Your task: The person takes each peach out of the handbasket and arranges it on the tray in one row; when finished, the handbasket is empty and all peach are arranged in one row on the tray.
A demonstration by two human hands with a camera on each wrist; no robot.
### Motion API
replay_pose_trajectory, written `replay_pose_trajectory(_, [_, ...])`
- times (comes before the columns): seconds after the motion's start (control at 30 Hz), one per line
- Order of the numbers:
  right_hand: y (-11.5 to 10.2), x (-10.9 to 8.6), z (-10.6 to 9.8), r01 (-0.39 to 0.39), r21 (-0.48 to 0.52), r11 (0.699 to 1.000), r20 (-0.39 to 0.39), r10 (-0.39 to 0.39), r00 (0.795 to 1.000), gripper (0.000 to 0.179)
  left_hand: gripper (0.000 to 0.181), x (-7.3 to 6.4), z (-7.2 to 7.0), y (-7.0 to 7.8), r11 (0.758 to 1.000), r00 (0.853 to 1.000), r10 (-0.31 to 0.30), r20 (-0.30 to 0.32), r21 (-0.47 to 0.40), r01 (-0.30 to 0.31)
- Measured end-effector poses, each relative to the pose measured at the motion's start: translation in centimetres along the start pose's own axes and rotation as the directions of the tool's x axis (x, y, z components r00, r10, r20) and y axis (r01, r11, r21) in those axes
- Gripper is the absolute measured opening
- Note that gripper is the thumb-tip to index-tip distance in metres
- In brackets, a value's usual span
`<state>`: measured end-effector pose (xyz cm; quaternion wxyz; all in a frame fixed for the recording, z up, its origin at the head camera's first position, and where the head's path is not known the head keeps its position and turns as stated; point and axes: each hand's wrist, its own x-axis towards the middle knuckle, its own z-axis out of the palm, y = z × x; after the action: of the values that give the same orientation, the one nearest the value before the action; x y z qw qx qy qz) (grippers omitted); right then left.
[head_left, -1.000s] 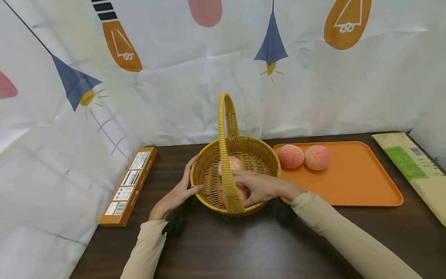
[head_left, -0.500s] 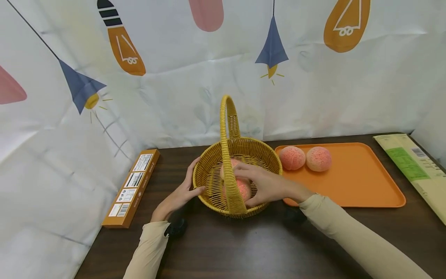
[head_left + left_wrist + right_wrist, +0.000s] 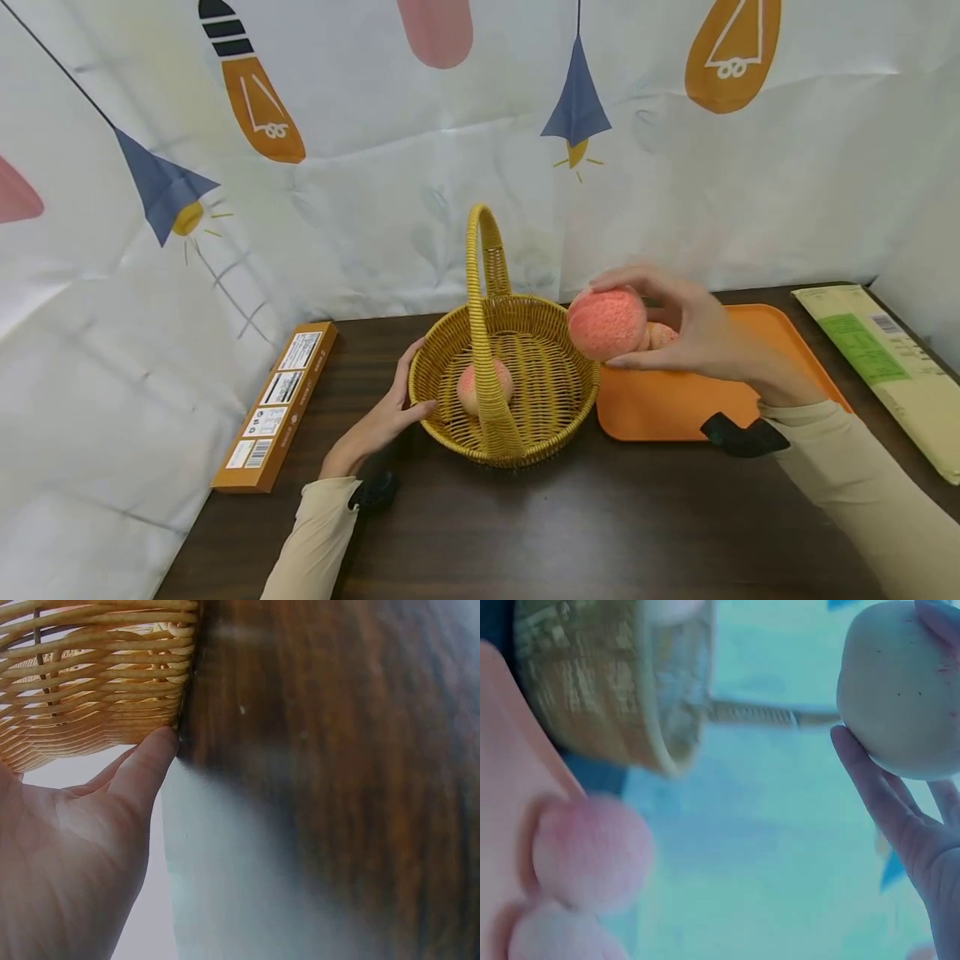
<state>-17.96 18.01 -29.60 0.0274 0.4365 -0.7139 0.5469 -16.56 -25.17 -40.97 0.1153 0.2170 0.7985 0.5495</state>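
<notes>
A yellow woven basket (image 3: 555,417) with a tall arched handle (image 3: 480,275) stands mid-table. My left hand (image 3: 382,417) holds its left side, thumb tip by the near rim. In the left wrist view the thumb (image 3: 146,761) lies against the weave. My right hand (image 3: 693,333) grips a pink peach (image 3: 606,323), raised at the basket's right rim, fingers above and thumb below. The right wrist view shows the peach's pale side (image 3: 896,694). One peach (image 3: 472,392) lies inside the basket, partly behind the handle.
An orange tray (image 3: 652,408) lies right of the basket. Two peaches on it are mostly hidden behind my right hand; the right wrist view shows one peach (image 3: 592,851) beside another. An orange box (image 3: 277,404) lies left, a pale packet (image 3: 877,358) far right. A printed cloth hangs behind.
My right hand has lifted a peach out of the basket and carried it up and right, toward the tray. The peach left inside now sits lower. My left hand stays on the basket.
</notes>
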Motion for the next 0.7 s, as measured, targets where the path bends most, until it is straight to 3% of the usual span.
replay_pose_trajectory(0.23, [-0.3,-2.5,-5.0,-0.057,0.084,0.995,-0.197,0.073,0.978,0.079,0.092,0.1,0.0,-0.1,1.000,1.000,0.011,0.000,-0.005,-0.011])
replay_pose_trajectory(0.33, [0.0,-3.8,-6.6,-0.133,0.095,0.987,-0.268,0.154,0.951,0.079,0.092,0.3,0.0,-0.3,1.000,1.000,0.022,0.004,-0.009,-0.022])
replay_pose_trajectory(0.47, [1.1,-6.1,-8.6,-0.255,0.034,0.966,-0.342,0.251,0.906,0.078,0.092,0.7,0.1,-0.4,1.000,0.999,0.028,0.016,-0.007,-0.027])
replay_pose_trajectory(0.57, [2.5,-7.7,-9.6,-0.361,-0.081,0.929,-0.362,0.310,0.879,0.078,0.091,0.6,0.1,-0.5,0.999,0.999,0.037,0.014,0.000,-0.037])
replay_pose_trajectory(0.7, [4.4,-9.2,-10.3,-0.507,-0.187,0.841,-0.361,0.422,0.832,0.075,0.090,0.4,0.0,-0.6,0.998,0.998,0.062,-0.006,0.034,-0.061])
